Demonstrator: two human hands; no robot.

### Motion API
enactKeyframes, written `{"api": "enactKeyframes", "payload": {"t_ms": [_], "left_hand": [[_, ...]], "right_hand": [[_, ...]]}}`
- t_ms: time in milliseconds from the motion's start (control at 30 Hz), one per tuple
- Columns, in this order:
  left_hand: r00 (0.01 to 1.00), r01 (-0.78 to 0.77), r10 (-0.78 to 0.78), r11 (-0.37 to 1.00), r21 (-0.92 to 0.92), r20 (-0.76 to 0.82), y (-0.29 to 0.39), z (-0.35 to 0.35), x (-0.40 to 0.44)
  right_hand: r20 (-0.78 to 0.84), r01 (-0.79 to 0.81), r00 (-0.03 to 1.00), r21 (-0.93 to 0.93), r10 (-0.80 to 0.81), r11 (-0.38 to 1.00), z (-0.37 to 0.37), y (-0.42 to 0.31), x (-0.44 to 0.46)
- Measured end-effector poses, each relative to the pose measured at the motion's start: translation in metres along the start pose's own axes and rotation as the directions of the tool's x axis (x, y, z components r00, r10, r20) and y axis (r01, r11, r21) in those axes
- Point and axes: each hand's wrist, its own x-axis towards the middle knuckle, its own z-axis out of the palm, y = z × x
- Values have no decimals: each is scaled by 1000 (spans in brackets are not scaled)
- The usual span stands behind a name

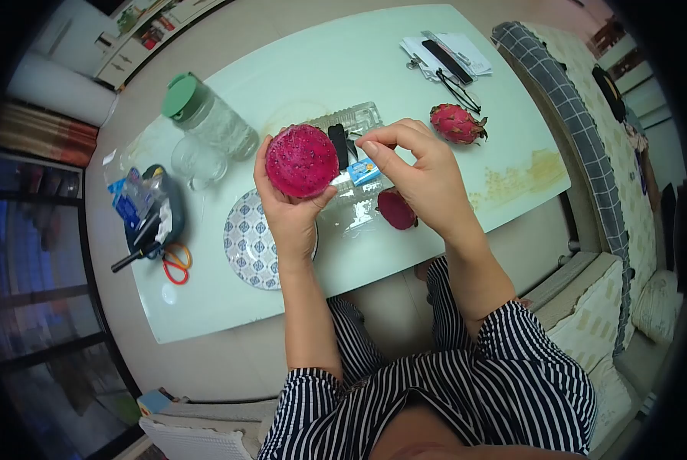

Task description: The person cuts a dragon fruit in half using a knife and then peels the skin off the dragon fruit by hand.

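A dragon fruit piece (302, 161) with its magenta, black-seeded cut face showing is held in my left hand (291, 222), above a blue-patterned plate (250, 241). To its right, my right hand (424, 172) is raised with thumb and index finger nearly together; whatever lies between them, if anything, is too small to make out. Below that hand on the table lies a dark red piece of fruit or peel (397, 208). A black-handled tool (339, 146) and a blue packet (364, 172) are between my hands, by a clear plastic tray (359, 116).
A whole dragon fruit (456, 123) lies at right, near glasses (460, 92) and papers (477, 55). At left stand a green-lidded jug (217, 119), a glass mug (198, 162), a dark container (176, 207) and scissors (176, 264). The glass table's (343, 268) front edge is close.
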Motion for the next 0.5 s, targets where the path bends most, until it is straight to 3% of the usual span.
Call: {"api": "enactKeyframes", "payload": {"t_ms": [33,100,233,500], "left_hand": [[1000,15,-15,1000,6,10,-7,4,2],[995,-101,101,995,-2,26,-24,9,9],[998,-38,34,996,75,61,-36,11,11],[997,4,-13,995,104,79,-54,11,17]], "right_hand": [[-10,-16,1000,3,16,1000,-4,7,1],[66,-105,993,87,99,991,-8,24,5],[114,-292,956,277,270,916,-5,52,15],[218,-336,931,202,292,920,-4,67,27]]}}
